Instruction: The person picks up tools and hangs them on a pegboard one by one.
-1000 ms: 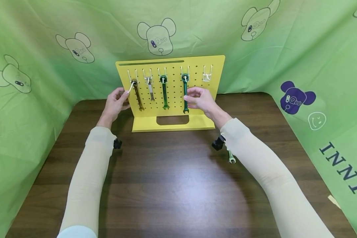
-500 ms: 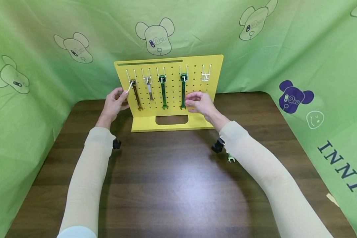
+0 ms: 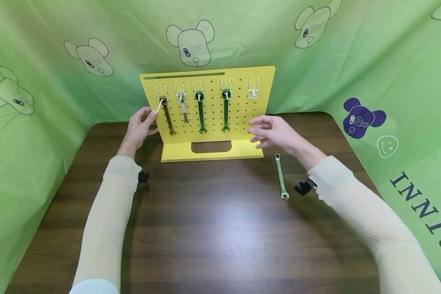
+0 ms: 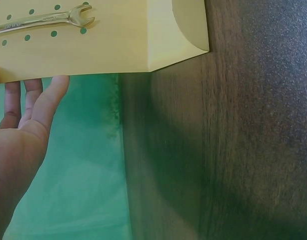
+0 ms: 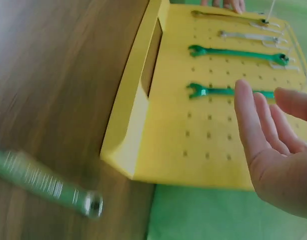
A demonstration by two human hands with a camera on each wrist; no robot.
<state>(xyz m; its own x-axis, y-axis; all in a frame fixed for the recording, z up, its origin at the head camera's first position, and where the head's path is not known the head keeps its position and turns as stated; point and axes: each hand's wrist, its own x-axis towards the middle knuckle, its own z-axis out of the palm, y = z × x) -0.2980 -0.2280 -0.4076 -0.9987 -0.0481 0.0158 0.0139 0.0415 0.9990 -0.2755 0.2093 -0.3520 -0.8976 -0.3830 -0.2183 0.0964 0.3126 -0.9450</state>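
A yellow pegboard stands upright on the table, several wrenches hanging from its hooks. Leftmost is a bronze-coloured wrench, then a small silver one; two green wrenches, the middle one and the right one, follow. At the board's left edge my left hand grips it, fingers reaching behind, as the left wrist view shows. My right hand holds nothing, its fingers spread in front of the board's lower right part. Below that hand a light green wrench lies on the table.
An unoccupied white hook sits at the board's upper right. The dark wooden table extends toward me. Green printed cloth encloses the back and sides.
My right hand has let go of the right green wrench, which now hangs on its hook, and has moved right and away. The table wrench has come into full view. My left hand stays put.
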